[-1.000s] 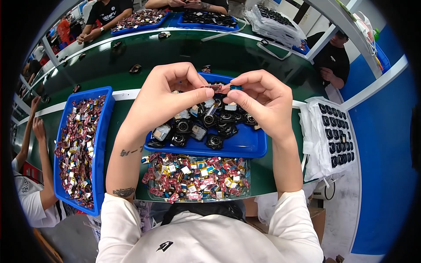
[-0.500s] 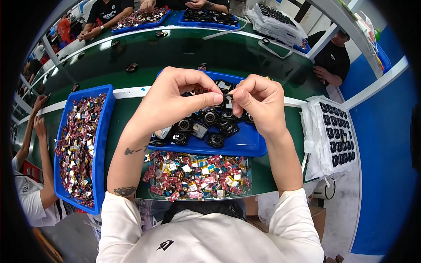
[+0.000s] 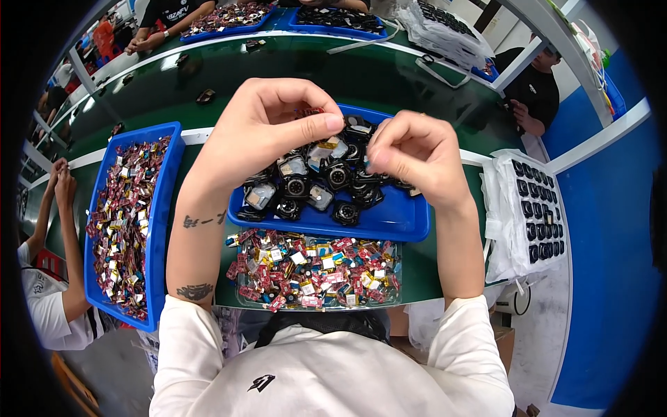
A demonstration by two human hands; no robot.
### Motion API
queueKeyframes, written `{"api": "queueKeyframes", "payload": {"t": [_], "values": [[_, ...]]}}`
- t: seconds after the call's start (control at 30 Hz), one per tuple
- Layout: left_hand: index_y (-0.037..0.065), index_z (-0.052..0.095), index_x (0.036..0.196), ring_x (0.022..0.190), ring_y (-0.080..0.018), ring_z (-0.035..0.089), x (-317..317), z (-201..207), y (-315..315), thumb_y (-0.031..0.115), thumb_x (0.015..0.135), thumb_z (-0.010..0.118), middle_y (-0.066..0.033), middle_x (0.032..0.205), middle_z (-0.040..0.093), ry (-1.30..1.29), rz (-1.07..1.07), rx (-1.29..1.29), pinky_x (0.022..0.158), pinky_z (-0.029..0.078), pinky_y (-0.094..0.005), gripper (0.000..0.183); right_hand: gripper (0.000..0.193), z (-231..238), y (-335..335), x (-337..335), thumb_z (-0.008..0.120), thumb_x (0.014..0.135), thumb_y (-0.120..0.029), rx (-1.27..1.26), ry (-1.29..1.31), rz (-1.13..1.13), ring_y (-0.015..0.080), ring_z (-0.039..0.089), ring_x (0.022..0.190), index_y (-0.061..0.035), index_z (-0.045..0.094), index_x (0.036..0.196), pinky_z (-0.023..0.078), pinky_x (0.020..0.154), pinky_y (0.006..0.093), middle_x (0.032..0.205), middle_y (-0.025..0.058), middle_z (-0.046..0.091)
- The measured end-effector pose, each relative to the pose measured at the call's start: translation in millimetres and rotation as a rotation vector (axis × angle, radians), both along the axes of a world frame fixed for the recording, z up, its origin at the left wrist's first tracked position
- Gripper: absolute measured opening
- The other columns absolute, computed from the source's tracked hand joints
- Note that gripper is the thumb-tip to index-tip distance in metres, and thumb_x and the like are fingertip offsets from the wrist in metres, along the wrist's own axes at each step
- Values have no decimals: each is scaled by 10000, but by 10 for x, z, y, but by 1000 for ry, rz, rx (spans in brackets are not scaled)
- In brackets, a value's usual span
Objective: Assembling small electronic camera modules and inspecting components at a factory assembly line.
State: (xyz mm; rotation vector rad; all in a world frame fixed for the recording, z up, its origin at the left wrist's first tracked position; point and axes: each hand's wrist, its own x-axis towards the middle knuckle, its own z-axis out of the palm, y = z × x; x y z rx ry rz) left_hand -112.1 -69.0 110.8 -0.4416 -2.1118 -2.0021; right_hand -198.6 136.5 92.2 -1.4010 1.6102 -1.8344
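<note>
Much looks left, judging by the pile of loose parts; nothing shows us what is done. Our left hand pinches a small red part over the central blue tray; whether our curled right hand holds anything, we cannot tell. Both hands, together earlier, now stand apart.

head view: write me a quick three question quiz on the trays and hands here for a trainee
1. True or false: the middle blue tray lies nearer the person's body than the front heap of loose parts.
2. Choose one. The left blue tray is filled with: a) black casings, b) small mixed parts, many of them red, c) white wrapping.
3. Fill in the colour: a ____ part shows within the grip of the left hand.

Key: 1 false; 2 b; 3 red.
</note>
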Motion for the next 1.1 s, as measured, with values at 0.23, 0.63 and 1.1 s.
{"api": "queueKeyframes", "payload": {"t": [0.23,0.63,1.1], "values": [[9,644,846,710,-45,540,29,37,-42,131,833,684,10,760,610,35,112,-35,654,429,-193,129,164,-161,-161,97,704,771,-146,781,559,275,252,595,818,-34,685,890,482,710,339,845,108,616],[-2,644,846,714,-61,554,3,25,-73,123,845,658,-3,759,615,44,149,-94,667,441,-215,126,321,-448,-203,-82,770,636,-135,731,918,-312,234,542,899,-51,591,890,478,758,349,896,53,556],[2,620,791,771,-62,543,-50,-60,-4,83,831,633,-38,911,606,-69,92,-104,689,435,-211,91,184,-241,-238,-61,705,819,-98,92,-268,-99,97,624,687,11,591,914,519,615,222,847,45,626]]}}
